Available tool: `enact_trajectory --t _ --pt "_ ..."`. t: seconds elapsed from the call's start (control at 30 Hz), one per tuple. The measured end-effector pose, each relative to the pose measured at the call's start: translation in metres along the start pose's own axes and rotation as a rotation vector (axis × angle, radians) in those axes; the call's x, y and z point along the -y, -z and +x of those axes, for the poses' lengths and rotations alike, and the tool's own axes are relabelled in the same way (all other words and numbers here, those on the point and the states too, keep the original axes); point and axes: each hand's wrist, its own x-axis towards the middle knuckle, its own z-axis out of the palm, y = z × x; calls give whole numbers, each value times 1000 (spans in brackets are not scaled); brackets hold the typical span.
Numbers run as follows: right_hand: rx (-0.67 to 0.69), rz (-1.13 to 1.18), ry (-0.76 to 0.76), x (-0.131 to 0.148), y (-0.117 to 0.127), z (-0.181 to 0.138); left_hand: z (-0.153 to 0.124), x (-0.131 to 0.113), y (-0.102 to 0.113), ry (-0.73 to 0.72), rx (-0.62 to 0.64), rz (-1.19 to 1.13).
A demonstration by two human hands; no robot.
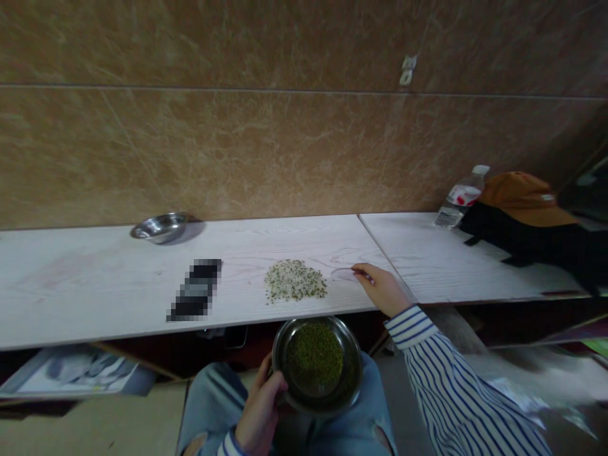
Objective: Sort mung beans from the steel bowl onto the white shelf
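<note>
My left hand (264, 405) grips the rim of a steel bowl (354, 380), thumb on top, and holds it over my lap just below the table's front edge. Green mung beans (316, 358) cover the bottom of this bowl. Above the table, my right hand (375, 285) pinches the handle of a spoon (342, 273), whose tip points left. Close to that tip lies a spread pile of white rice grains mixed with green beans (294, 280). The pile rests directly on the white tabletop.
Another steel bowl (160, 228) stands at the back left by the wall. A pixelated dark flat object (196, 290) lies left of the pile. At the right are a water bottle (460, 199), an orange cap (522, 197) and a black bag (532, 237). An open drawer (80, 373) juts out below left.
</note>
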Motion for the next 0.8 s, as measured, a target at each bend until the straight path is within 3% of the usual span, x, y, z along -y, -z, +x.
enact_trajectory --t 0.33,0.8 --pt "117 -23 79 3 -32 48 20 16 2 13 -45 -81" --pt "145 -6 92 36 -37 29 29 4 -9 136 -1 -127"
